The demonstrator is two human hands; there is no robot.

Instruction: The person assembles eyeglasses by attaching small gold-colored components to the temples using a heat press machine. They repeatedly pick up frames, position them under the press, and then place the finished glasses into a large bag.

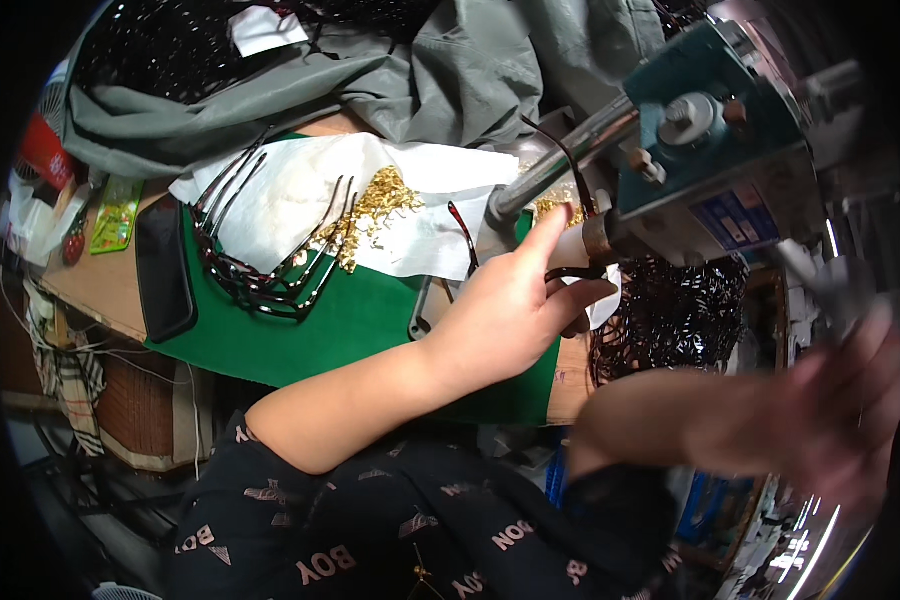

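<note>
**Bench inventory: eyeglass temple arms at a small press**

Head view. Left hand (510, 305), centre of the frame: forefinger stretched up toward the machine, thumb and the other fingers closed on a dark temple arm (577, 272) held at the nose of the teal bench machine (710, 140) in the upper right. A white pad or cloth (600, 300) sat under the fingertips.

Right hand (855, 400), lower right near the rim: raised, heavily blurred; whether its fingers were open or closed could not be told, and nothing could be made out in it.

Green mat (350, 330), centre left, covered the bench. On it lay a white paper sheet (300, 190) carrying a heap of small gold-coloured metal parts (375, 205). A bundle of dark temple arms (260, 270) rested across the sheet's lower edge and onto the mat. A black phone (163, 265) lay just left of the mat. Grey cloth (370, 80) was heaped along the upper edge. A dark basket of further dark pieces (670, 310) stood below the machine.
</note>
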